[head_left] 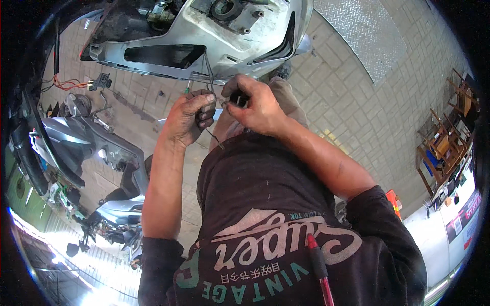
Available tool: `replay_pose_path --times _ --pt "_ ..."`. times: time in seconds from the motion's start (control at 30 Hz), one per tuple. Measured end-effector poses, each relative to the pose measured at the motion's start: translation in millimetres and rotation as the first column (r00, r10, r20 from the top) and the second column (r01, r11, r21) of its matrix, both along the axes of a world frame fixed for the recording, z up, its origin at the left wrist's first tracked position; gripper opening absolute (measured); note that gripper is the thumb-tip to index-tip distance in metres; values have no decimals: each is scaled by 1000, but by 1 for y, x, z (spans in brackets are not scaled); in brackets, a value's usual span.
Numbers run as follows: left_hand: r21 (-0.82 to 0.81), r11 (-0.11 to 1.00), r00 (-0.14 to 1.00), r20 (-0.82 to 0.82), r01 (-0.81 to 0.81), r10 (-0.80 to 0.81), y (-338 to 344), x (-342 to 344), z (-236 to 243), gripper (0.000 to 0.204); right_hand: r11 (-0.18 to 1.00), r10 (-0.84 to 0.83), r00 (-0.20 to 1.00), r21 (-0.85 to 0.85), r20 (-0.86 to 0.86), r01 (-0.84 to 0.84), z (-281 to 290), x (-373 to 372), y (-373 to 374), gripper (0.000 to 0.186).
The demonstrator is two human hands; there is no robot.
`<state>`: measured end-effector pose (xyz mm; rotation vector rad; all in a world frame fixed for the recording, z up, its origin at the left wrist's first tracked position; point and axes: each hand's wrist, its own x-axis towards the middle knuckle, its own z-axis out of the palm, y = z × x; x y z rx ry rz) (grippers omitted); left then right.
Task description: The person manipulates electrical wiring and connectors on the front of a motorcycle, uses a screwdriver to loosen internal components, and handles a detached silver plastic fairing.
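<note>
My left hand (190, 116) is closed around a small dark part with thin wires running from it. A green-tipped tool (187, 90) pokes up just behind its knuckles. My right hand (253, 104) pinches a small black connector (239, 98) close beside the left hand. Both hands are grimy and sit just below a silver-grey scooter body panel (204, 35). Thin dark wires (208, 71) drop from that panel into my hands. My dark printed shirt (265, 224) fills the lower middle of the view.
A parked silver scooter (97, 153) stands at the left. Orange wires and a black plug (87, 83) hang from the frame at upper left. A metal tread plate (362, 30) lies on the paved floor at upper right. Wooden chairs (444, 143) are stacked at the right. A red-handled tool (319, 270) sits at my chest.
</note>
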<state>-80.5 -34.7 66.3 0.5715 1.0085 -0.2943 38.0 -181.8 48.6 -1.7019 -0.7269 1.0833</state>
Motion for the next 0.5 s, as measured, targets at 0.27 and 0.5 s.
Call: replay_pose_path --times 0.27,0.5 --pt "-24 996 992 -98 -85 82 -6 14 11 10 866 -7 817 412 576 -283 -21 16 5 37" --pt "-63 994 990 -117 -89 81 -5 12 10 12 782 96 723 398 684 -480 -23 40 8 27"
